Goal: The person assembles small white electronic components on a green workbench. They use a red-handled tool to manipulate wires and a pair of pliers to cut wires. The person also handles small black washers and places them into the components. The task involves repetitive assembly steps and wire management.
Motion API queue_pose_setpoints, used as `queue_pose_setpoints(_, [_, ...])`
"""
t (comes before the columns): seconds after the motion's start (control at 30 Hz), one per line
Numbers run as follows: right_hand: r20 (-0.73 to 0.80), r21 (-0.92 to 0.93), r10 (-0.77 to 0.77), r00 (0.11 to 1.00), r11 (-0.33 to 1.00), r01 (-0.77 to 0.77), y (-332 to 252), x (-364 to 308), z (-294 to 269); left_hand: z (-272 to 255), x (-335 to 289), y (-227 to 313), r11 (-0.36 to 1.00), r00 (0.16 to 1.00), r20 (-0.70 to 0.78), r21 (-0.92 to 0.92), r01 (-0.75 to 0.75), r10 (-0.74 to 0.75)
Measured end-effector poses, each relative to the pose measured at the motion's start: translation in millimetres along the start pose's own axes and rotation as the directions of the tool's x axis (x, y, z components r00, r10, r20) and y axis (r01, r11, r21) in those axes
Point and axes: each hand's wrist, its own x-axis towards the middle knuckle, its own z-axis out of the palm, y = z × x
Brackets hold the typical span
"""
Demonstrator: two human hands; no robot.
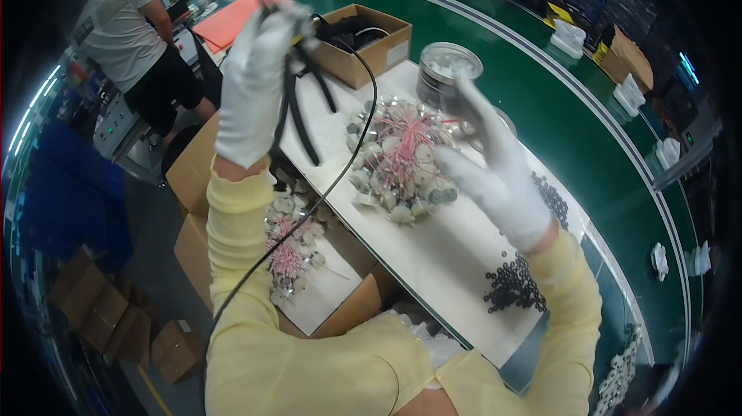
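Observation:
My left hand [255, 83], in a white glove, is raised at the left end of the white table [433, 261]. It is closed on pliers [297, 118] whose two black handles hang down spread apart; a blurred greyish piece shows by the fingertips. My gloved right hand [498, 184] hovers at the right side of a pile of small round whitish parts with pink wires [406, 149]. Its thumb and fingers are apart and smeared by motion, with nothing visible between them. Just beyond stands a round metal tin [450, 68] with pale contents.
A black cable [340, 176] crosses before me. An open cardboard box [390, 49] stands behind the pile. Black rings [514, 286] lie at the near right. More wired parts [287, 250] sit in a lower box. A green conveyor [541, 91] curves past; a person [127, 29] stands left.

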Motion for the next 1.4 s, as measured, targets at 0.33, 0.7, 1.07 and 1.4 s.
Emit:
queue_pose_setpoints(0.33, [0.155,0.423,0.418,0.895,0.791,-0.442,23,-15,-12,89,-18,-32,0.995,0.949,0.315,0.088,-0.044,0.014])
queue_pose_setpoints(0.7, [0.633,0.542,0.58,0.513,0.141,-0.828,73,-48,-21,79,-107,-123,0.408,0.914,0.405,0.831,-0.378,0.02])
queue_pose_setpoints(1.07, [0.643,0.582,0.579,0.501,0.055,-0.811,72,-48,2,85,-124,-132,0.477,0.949,0.276,0.82,-0.316,0.154])
queue_pose_setpoints(1.4, [0.643,0.573,0.588,0.491,0.056,-0.817,75,-43,5,84,-124,-133,0.482,0.953,0.259,0.823,-0.302,0.154])
